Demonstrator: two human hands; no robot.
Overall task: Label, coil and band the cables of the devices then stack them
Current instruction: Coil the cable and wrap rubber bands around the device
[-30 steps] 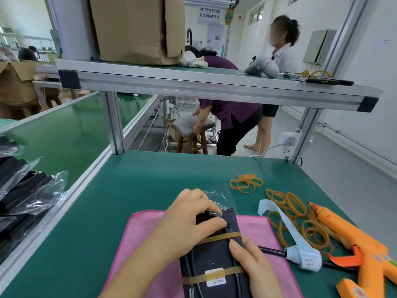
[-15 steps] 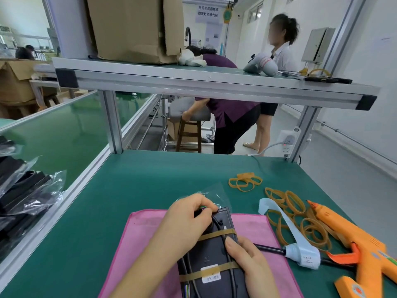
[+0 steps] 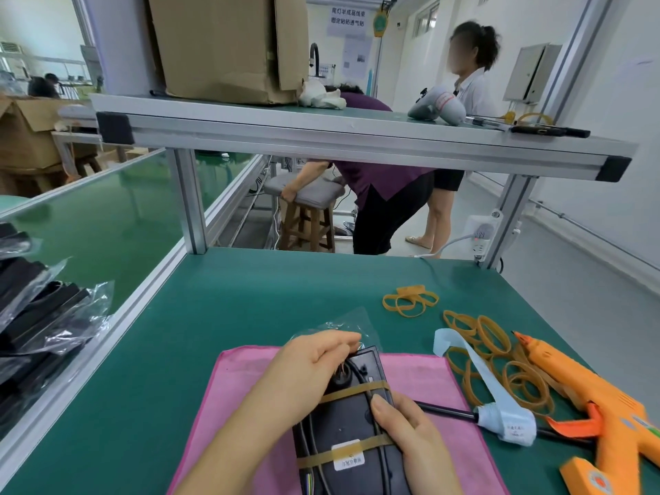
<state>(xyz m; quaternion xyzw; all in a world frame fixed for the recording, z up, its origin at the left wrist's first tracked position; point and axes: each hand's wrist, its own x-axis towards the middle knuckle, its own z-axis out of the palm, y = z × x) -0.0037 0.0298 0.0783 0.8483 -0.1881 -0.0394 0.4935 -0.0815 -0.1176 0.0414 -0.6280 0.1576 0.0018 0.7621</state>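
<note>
A black flat device (image 3: 351, 426) lies on a pink cloth (image 3: 243, 398) at the table's near edge. Its black cable (image 3: 360, 373) runs along it under two tan rubber bands (image 3: 351, 389), and a white label (image 3: 347, 457) sits under the nearer band. My left hand (image 3: 314, 369) curls over the device's far end and pinches the cable's wire ends there. My right hand (image 3: 410, 434) grips the device's right edge with the thumb on top. A clear plastic bag (image 3: 343, 321) lies just beyond the device.
Loose rubber bands (image 3: 496, 355) lie right of the cloth, with a label roll on a black rod (image 3: 507, 421) and an orange glue gun (image 3: 603, 412). Bagged black devices (image 3: 39, 326) are stacked at the left. A shelf (image 3: 321, 134) spans overhead; two people stand beyond the table.
My left hand's fingers have shifted at the device's far end and now pinch the wire ends. The right hand stays on the right edge. The person behind has lifted a stool.
</note>
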